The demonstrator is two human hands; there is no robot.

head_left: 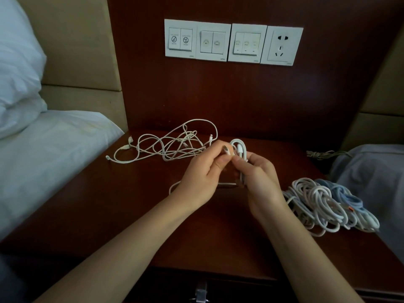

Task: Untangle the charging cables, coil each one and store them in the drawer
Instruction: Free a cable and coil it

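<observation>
- The drawer (229,283) sits under the nightstand (131,204) top. Only its dark front and metal handle (201,290) show, cut off by the frame, and I cannot see inside.
- My fingers hide the lower part of the small white coil (239,147).
- My right hand (260,178) grips that coil, and my left hand (200,173) pinches its loose end just beside it.
- The tangled cables (172,143) lie on the top beyond my left hand.
- A pile of coiled cables (323,204) rests near my right wrist.

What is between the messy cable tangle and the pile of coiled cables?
The head view shows the left hand and right hand there, pinching a half-coiled white cable.
</observation>
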